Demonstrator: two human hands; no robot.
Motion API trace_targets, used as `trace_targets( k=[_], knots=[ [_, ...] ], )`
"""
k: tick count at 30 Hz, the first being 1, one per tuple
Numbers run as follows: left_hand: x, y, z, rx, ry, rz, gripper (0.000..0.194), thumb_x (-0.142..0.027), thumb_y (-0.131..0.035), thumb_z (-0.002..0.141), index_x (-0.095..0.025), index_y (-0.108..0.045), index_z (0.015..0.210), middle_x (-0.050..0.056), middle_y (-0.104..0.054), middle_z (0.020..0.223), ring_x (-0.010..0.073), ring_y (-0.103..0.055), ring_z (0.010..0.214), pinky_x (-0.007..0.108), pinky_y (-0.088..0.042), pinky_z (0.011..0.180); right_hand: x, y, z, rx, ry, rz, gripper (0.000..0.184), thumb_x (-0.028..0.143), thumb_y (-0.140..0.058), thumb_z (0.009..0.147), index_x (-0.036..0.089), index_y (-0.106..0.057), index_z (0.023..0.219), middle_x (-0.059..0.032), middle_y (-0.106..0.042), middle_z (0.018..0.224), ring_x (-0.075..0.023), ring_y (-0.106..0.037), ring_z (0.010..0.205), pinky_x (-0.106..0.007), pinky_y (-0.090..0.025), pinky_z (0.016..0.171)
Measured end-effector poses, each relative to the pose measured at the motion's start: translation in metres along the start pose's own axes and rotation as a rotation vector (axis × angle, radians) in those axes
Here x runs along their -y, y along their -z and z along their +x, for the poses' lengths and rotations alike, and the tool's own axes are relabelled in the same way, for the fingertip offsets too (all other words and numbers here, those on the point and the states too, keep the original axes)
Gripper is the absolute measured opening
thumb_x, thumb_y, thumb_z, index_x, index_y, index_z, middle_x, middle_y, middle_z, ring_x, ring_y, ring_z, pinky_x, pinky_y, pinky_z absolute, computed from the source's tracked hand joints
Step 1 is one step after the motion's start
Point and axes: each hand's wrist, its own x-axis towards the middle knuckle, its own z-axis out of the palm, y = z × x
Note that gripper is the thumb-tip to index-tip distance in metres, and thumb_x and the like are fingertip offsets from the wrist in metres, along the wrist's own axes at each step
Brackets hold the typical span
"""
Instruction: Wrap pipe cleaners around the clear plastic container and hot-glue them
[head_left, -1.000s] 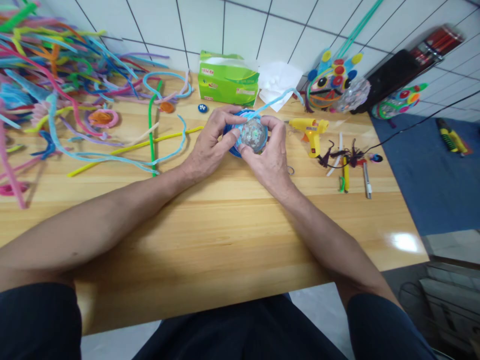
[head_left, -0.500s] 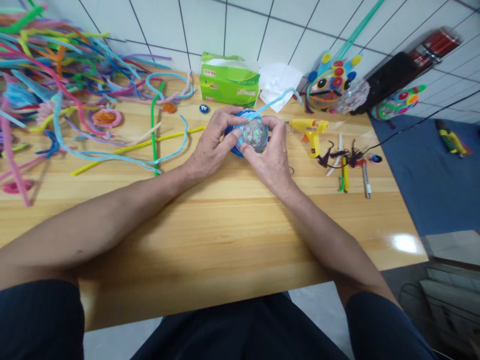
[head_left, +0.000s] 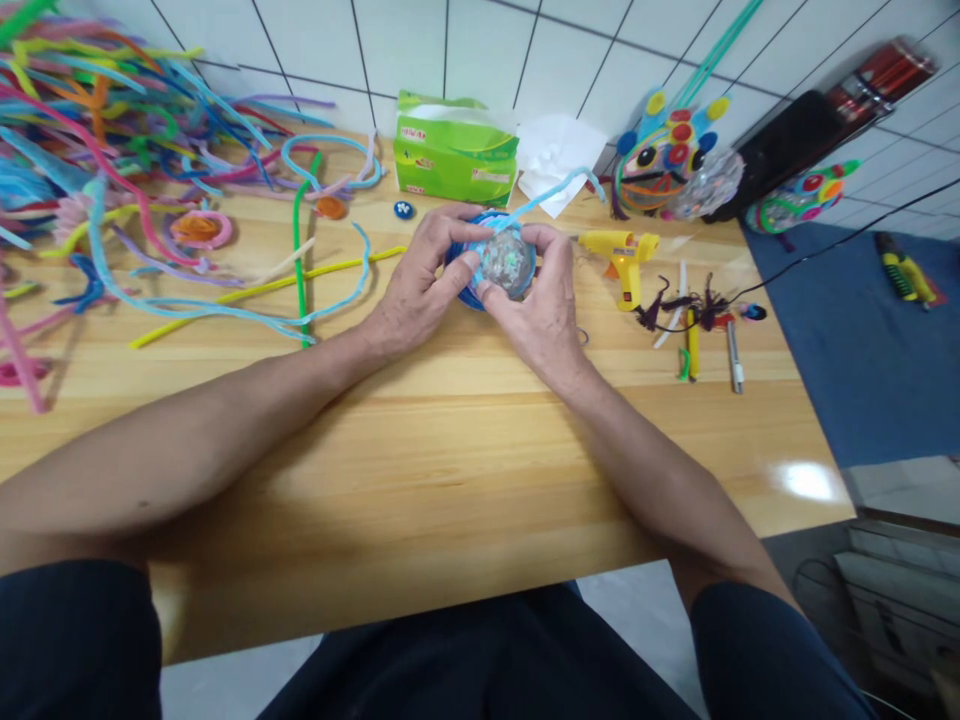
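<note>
1. A domed, see-through piece with a blue rim (head_left: 505,262) sits between the two hands, over the middle of the wooden table (head_left: 450,480), in front of the green tissue pack (head_left: 454,155).
2. The left hand (head_left: 427,275) grips its left side with thumb and fingers; the right hand (head_left: 544,305) pinches the opposite side.
3. One light-blue fuzzy stem (head_left: 551,190) runs from the dome's far edge, its outer end free (how its near end is fixed, the fingers hide).
4. Possible trouble: if either thumb eases off early, the stem could spring away from the rim; pressing too hard might dent the dome, if it is as thin as it looks.
5. Counted nearby: one tissue pack, one blue button (head_left: 403,210), one yellow glue gun (head_left: 622,262) and two decorated pieces, one (head_left: 664,165) by the wall, another (head_left: 802,200) farther right. The heap of fuzzy stems (head_left: 150,120) is too tangled to count.
</note>
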Motion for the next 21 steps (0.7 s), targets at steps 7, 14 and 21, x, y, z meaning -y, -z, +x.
trace_targets(
  k=[7, 14, 21],
  knots=[
    [0.002, -0.0002, -0.0002, -0.019, -0.011, 0.002, 0.047, -0.072, -0.06, 0.122, -0.039, -0.076, 0.152, 0.009, -0.071, 0.17, 0.0379, -0.067, 0.163, 0.068, -0.056, 0.141, 0.0024, 0.0023, 0.0013, 0.015, -0.015, -0.009, 0.063, 0.048, -0.085, 0.104, 0.03, -0.05, 0.154, -0.0135, -0.064, 0.154, -0.0398, -0.064, 0.158, -0.075, -0.052, 0.138],
    [0.0008, 0.0002, 0.0007, -0.01, 0.02, -0.002, 0.054, -0.079, -0.059, 0.12, -0.037, -0.074, 0.152, 0.01, -0.071, 0.171, 0.0388, -0.064, 0.166, 0.069, -0.054, 0.143, 0.0001, 0.0019, 0.0012, -0.011, 0.044, 0.001, 0.068, 0.04, -0.088, 0.095, 0.031, -0.047, 0.149, -0.0131, -0.066, 0.153, -0.0381, -0.068, 0.151, -0.072, -0.055, 0.136],
    [0.0036, 0.0002, 0.0001, -0.013, -0.012, -0.014, 0.043, -0.073, -0.06, 0.121, -0.048, -0.076, 0.152, 0.006, -0.07, 0.171, 0.0378, -0.064, 0.166, 0.071, -0.056, 0.143, 0.0003, 0.0018, 0.0014, 0.0, -0.002, -0.012, 0.059, 0.046, -0.088, 0.103, 0.032, -0.054, 0.149, -0.0122, -0.067, 0.155, -0.0387, -0.067, 0.154, -0.075, -0.054, 0.138]
  ],
)
